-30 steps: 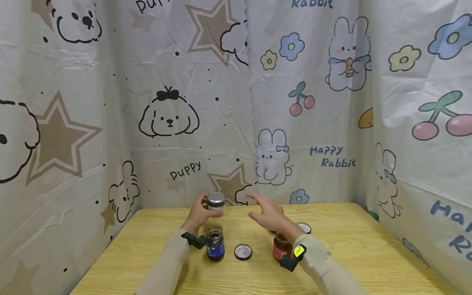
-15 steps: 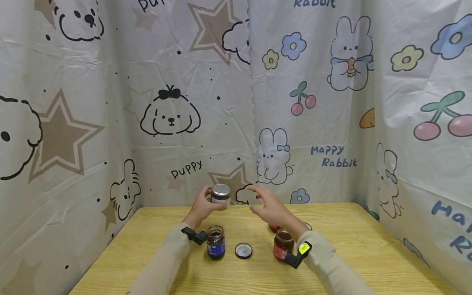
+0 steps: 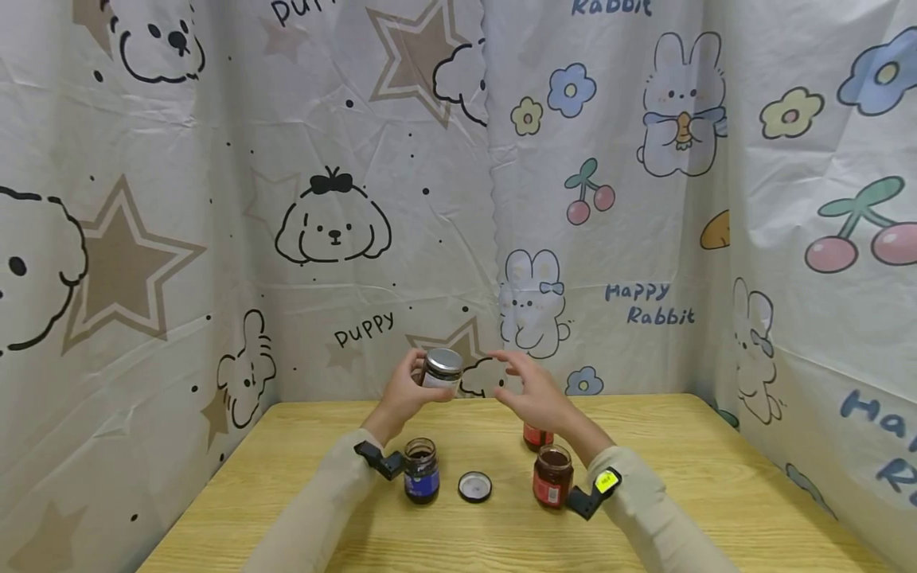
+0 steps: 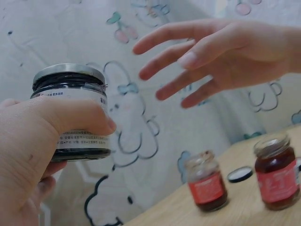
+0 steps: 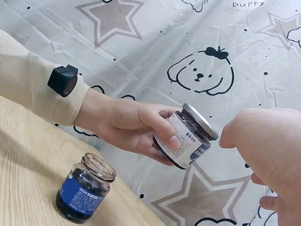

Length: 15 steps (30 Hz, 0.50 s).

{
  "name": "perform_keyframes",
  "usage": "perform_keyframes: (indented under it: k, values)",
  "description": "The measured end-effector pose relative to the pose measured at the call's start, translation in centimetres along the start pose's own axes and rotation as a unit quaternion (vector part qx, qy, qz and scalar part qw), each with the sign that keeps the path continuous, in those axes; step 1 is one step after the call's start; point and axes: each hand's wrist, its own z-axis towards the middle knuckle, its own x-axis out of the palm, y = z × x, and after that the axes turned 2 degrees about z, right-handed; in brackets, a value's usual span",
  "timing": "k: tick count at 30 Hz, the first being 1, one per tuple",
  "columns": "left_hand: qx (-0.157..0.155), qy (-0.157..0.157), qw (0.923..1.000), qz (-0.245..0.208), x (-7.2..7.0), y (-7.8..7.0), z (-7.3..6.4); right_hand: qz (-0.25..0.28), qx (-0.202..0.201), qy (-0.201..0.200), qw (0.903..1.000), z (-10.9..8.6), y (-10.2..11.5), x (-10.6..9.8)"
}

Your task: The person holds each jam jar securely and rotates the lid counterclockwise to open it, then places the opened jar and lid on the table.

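My left hand (image 3: 403, 395) grips a dark-filled glass jar (image 5: 184, 136) with a white label, held up above the table's far edge. A silver lid (image 3: 443, 360) sits on that jar. To its right, my right hand (image 3: 533, 394) hangs in the air, fingers spread and slightly bent, touching nothing. In the left wrist view a gap shows between the right fingertips (image 4: 141, 49) and the jar. Below the left wrist stands a lidless jar with a blue label (image 3: 421, 481). An upturned loose lid (image 3: 474, 486) lies beside it on the table.
A lidless jar with a red label (image 3: 552, 481) stands near the right wrist. Behind it is a second red-labelled jar (image 3: 537, 437), partly hidden by the right arm. Another lid (image 4: 240, 174) lies by these jars. Printed curtains (image 3: 430, 239) rise behind the wooden table (image 3: 286, 477).
My left hand has lifted the white-labelled jar higher and moved it to the right, tilting it slightly. The right hand has shifted a little up and right, uncovering more of the red-labelled jars.
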Motion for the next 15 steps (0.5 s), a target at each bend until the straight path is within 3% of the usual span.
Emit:
perform_keyframes:
  k: [9,15]
  values:
    - [0.022,0.029,0.9992,-0.016,1.7,-2.0,-0.8,0.101,0.031,-0.021,0.9942,-0.6,0.5,-1.0]
    - [0.018,0.025,0.9995,-0.004,2.4,-2.7,-1.7,0.132,0.033,-0.031,0.9902,-1.0,1.0,-1.5]
